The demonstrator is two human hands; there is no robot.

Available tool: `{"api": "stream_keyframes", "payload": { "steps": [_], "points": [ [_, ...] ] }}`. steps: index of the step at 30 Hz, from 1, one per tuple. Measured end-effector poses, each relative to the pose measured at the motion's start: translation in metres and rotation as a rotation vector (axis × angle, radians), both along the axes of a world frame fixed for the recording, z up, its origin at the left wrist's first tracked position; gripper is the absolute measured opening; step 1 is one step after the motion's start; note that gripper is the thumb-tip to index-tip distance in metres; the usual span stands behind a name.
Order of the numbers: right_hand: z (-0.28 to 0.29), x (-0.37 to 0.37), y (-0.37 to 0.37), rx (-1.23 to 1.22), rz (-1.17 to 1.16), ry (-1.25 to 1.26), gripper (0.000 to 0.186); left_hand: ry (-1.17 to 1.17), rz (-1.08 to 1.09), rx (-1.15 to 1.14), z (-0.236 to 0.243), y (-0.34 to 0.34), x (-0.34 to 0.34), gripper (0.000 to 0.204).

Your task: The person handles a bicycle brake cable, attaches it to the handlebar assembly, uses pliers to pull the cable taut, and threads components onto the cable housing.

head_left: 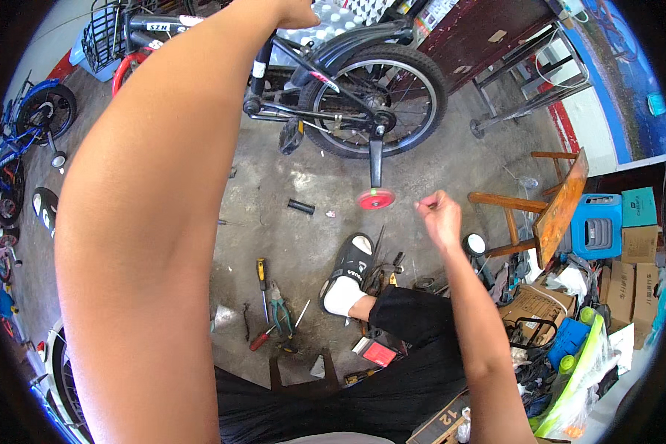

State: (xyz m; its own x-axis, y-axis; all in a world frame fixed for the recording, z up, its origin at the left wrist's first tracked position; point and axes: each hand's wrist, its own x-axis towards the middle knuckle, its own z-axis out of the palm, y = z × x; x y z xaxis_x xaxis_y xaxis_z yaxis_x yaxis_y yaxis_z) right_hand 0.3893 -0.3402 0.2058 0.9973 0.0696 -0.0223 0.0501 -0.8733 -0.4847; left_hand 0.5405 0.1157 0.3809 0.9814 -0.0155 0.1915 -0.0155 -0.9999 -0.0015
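Observation:
A black bicycle (315,81) stands ahead of me, its rear wheel (435,95) toward the right. From the rear axle a black arm (376,164) hangs down to a small red training wheel (376,199), slightly blurred. Just right of that wheel, apart from it, is my right hand (442,219), its fingers curled into a pinch; whatever they may hold is too small to make out. My left arm reaches up across the picture. My left hand (297,13) is above the bicycle frame, cut off by the top edge, so its fingers are hidden.
On the floor lie a yellow-handled screwdriver (262,275), pliers (280,309), a red-handled screwdriver (260,340) and a black tube (301,206). A wooden stool (562,214) lies tipped at the right, near a blue plastic stool (598,226) and cardboard boxes (620,285). Blue bicycles (33,118) stand far left.

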Motion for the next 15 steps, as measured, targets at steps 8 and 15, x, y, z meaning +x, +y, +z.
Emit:
{"api": "stream_keyframes", "payload": {
  "steps": [8,15],
  "points": [
    [0.181,-0.018,0.044,0.688,0.064,-0.273,0.020,0.003,-0.021,-0.025,0.011,-0.016,-0.015,0.093],
    [0.299,-0.060,-0.004,0.512,0.779,-0.645,0.076,-0.081,-0.081,0.022,0.016,-0.009,-0.014,0.094]
  ]
}}
